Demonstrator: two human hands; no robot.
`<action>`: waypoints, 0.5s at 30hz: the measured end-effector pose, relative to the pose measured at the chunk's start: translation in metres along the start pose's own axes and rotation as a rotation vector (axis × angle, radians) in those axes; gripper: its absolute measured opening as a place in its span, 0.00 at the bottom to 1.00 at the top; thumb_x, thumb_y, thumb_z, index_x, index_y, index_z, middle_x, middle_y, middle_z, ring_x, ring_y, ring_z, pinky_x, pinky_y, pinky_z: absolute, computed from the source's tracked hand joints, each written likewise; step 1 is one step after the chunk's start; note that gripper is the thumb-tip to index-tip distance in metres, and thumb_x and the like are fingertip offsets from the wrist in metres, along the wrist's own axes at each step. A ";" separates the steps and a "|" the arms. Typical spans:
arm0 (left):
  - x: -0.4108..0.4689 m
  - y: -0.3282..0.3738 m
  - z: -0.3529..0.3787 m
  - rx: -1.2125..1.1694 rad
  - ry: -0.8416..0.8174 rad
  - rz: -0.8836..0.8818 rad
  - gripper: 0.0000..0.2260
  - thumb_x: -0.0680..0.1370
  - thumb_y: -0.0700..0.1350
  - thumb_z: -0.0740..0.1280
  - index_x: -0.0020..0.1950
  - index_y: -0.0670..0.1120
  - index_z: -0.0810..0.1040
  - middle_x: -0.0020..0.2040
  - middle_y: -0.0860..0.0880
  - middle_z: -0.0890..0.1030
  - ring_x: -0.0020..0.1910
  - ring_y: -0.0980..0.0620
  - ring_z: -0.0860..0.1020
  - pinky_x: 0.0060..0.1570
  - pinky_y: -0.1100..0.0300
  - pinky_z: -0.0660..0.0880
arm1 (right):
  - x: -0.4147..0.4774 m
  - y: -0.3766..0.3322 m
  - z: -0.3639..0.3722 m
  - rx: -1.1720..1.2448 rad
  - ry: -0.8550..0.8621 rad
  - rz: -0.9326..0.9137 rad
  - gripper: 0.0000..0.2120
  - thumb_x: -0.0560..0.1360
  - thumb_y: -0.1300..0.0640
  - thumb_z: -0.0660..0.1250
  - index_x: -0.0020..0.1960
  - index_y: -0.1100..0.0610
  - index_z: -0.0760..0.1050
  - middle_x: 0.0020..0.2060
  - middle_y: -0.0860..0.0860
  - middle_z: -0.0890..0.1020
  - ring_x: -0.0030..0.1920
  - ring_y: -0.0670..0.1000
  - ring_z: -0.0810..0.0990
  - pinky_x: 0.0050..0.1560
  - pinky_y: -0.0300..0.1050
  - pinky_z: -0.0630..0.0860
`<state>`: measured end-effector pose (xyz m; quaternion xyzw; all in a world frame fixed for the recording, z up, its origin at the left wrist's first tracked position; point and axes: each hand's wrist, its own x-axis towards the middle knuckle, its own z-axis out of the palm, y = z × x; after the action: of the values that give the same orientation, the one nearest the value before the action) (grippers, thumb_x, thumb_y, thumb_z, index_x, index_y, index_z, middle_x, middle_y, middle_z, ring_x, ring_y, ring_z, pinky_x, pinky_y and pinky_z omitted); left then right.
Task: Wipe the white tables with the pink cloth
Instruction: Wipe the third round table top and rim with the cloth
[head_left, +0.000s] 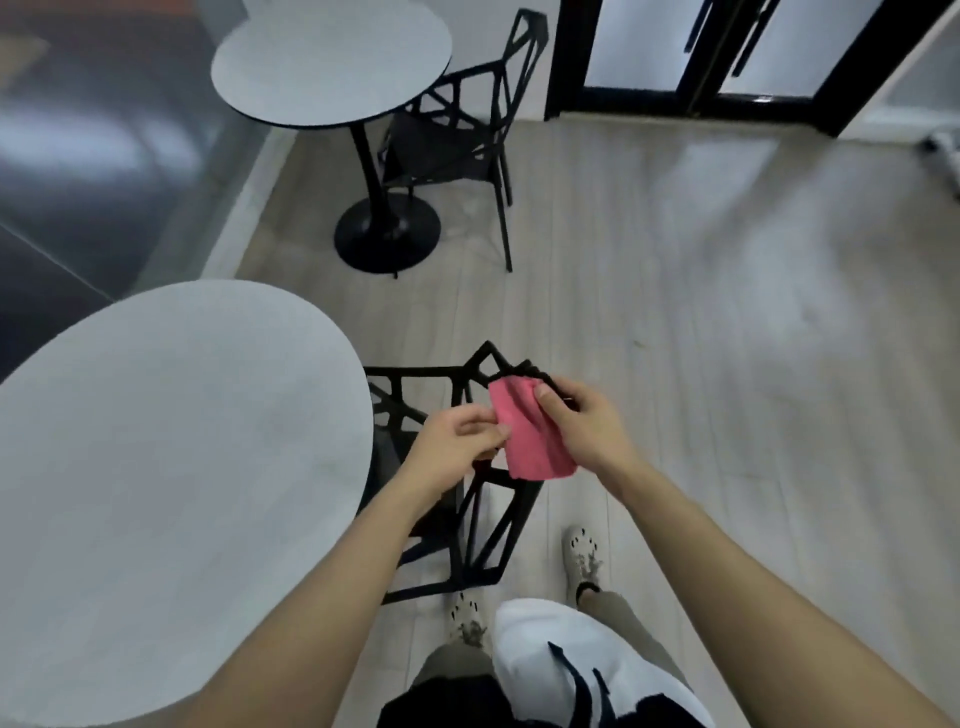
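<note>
Pink cloth (530, 431) is up in the air between both hands, hanging over the black chair (415, 371), just off the right edge of the near bench (171, 467) and not touching it. The right hand (582, 421) has it pinched, thumb on top and the rest curled behind. The left hand (457, 441) has its fingers (496, 431) nipping the cloth's left edge, so the person is probably folding or straightening it. Frame's kinda blurry, so the finer grip is hard to call.

Stuff that could go sideways imo: it's only held by two pinches, so if one slips mid-fold the cloth flops open or lands on the chair or floor (675, 312), then drags grit onto a white top. The chair sits right between the person and the bench, so leaning in for the far side risks knocking it. And the far bench (332, 57) further back is easy to forget.
</note>
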<state>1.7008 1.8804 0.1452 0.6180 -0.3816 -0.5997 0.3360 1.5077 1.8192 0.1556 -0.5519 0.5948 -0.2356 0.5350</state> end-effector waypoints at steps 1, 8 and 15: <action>0.004 0.009 0.010 0.015 0.035 0.027 0.07 0.84 0.42 0.73 0.61 0.47 0.86 0.53 0.49 0.89 0.55 0.51 0.88 0.59 0.57 0.84 | 0.000 0.003 -0.012 0.028 0.026 0.018 0.11 0.86 0.45 0.67 0.63 0.45 0.85 0.52 0.44 0.89 0.55 0.49 0.86 0.56 0.50 0.82; 0.054 0.063 0.083 0.459 0.166 0.173 0.04 0.87 0.46 0.64 0.53 0.50 0.77 0.48 0.49 0.83 0.45 0.52 0.79 0.46 0.53 0.75 | 0.021 0.028 -0.105 0.021 0.063 0.063 0.09 0.82 0.57 0.71 0.61 0.48 0.80 0.54 0.46 0.85 0.53 0.46 0.85 0.59 0.46 0.82; 0.130 0.091 0.162 1.076 0.100 0.368 0.02 0.89 0.47 0.59 0.57 0.52 0.67 0.45 0.49 0.81 0.40 0.45 0.77 0.39 0.48 0.71 | 0.053 0.086 -0.235 -0.805 -0.165 -0.047 0.22 0.86 0.51 0.62 0.79 0.55 0.70 0.75 0.53 0.74 0.70 0.57 0.78 0.68 0.53 0.76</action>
<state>1.5316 1.7292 0.1525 0.6532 -0.7181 -0.2225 0.0904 1.2723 1.7225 0.1352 -0.7474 0.5819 0.0488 0.3168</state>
